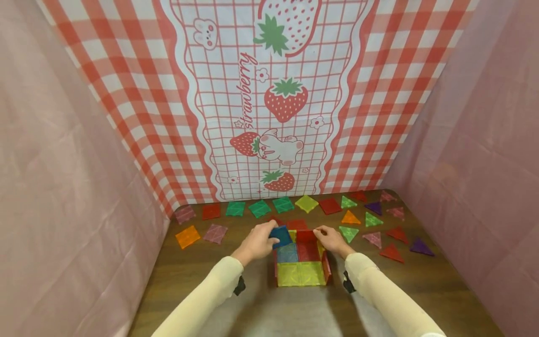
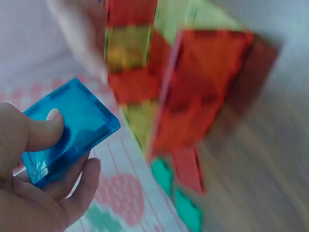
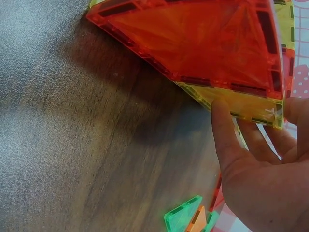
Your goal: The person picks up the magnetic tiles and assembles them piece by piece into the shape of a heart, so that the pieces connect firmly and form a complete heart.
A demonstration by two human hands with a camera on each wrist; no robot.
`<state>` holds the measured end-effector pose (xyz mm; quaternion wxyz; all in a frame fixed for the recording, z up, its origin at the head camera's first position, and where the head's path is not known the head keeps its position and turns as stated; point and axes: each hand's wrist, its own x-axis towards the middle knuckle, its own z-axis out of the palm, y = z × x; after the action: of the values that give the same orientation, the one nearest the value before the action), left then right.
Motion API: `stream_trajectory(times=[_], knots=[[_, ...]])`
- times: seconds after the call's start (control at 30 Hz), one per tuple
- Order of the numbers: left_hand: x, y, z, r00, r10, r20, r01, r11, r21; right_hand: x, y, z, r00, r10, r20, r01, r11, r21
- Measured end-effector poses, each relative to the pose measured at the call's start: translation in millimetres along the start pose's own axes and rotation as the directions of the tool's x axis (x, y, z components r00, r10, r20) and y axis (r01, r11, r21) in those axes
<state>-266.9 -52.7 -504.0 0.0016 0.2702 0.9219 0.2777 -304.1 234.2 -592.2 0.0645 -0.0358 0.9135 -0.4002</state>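
My left hand [image 1: 260, 241] pinches a translucent blue square magnetic tile [image 2: 77, 123], thumb on its upper face and fingers beneath. The tile is held tilted over the left side of an open box of magnetic tiles [image 1: 301, 274]. Yellow, blue and red squares make up the box, with red and yellow upright walls. At the box's far right corner, my right hand [image 1: 332, 239] holds the wall's edge. One of its fingers lies against the outside of a yellow wall tile [image 3: 246, 104], next to a red wall tile [image 3: 207, 46]; the thumb is partly hidden.
Loose square tiles line the back of the wooden table [image 1: 189, 281], among them a green square [image 1: 235, 208] and an orange square [image 1: 187, 237]. Several triangles, including a purple triangle [image 1: 421, 247], lie at right. A strawberry-patterned cloth [image 1: 269, 107] hangs behind; pink curtains [image 1: 476, 164] flank the table.
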Motion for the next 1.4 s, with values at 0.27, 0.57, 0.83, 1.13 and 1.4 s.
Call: stream_trajectory(times=[0.27, 0.57, 0.83, 1.13, 1.4], knots=[[-15.8, 30.4, 46.1, 0.99, 0.085, 0.114, -0.101, 0.984, 0.146, 1.7, -1.3, 2.8, 1.0, 0.004, -0.009, -0.004, 1.0, 0.006], [-32.1, 24.5, 77.7, 0.976, 0.167, 0.14, -0.209, 0.892, 0.401, -0.5, -4.6, 0.5, 1.0, 0.008, -0.003, -0.008, 1.0, 0.009], [-41.0, 15.9, 84.4, 0.974, 0.186, 0.132, -0.227, 0.842, 0.489, -0.9, -0.3, -1.0, 1.0, 0.0, 0.001, 0.0, 1.0, -0.007], [-46.4, 11.6, 90.7, 0.954, 0.286, 0.095, -0.287, 0.764, 0.578, -0.9, 3.4, -0.5, 1.0, -0.007, 0.001, 0.007, 1.0, 0.011], [-48.4, 8.6, 91.2, 0.96, 0.263, 0.096, -0.271, 0.785, 0.558, -1.4, 3.2, 1.6, 1.0, -0.01, 0.006, 0.01, 1.0, 0.007]])
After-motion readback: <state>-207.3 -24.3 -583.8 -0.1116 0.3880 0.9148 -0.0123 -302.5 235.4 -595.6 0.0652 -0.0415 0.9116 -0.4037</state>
